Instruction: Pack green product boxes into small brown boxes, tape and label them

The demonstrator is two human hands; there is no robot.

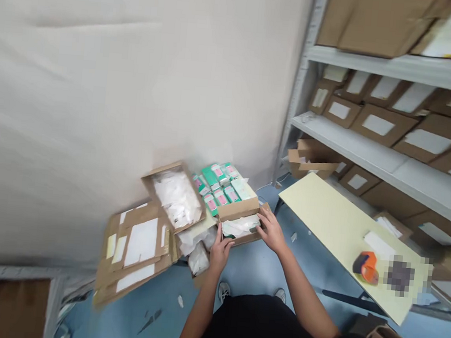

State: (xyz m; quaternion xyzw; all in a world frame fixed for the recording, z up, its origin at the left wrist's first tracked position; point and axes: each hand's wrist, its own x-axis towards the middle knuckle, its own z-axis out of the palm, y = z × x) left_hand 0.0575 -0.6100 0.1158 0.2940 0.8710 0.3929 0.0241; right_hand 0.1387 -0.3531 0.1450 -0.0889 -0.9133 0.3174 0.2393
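Open box [241, 208] in both hands, just below frame centre.
L to R: flat cartons [140, 243] lower left; tray [165, 172] of white packets [179, 196] left of centre; green packs [221, 182] mid-frame; left hand [220, 250] clamped on box's left end, right hand [271, 231] gripping its right end, fingers over edge; table [312, 211] right, orange dispenser [367, 266] on it; rack [354, 141] upper right.

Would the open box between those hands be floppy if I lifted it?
The box looks like straight-sided cardboard, so probably fairly stiff. The white stuff inside looks thin and crinkly, so likely light. Its top's open, so tipping might spill things.
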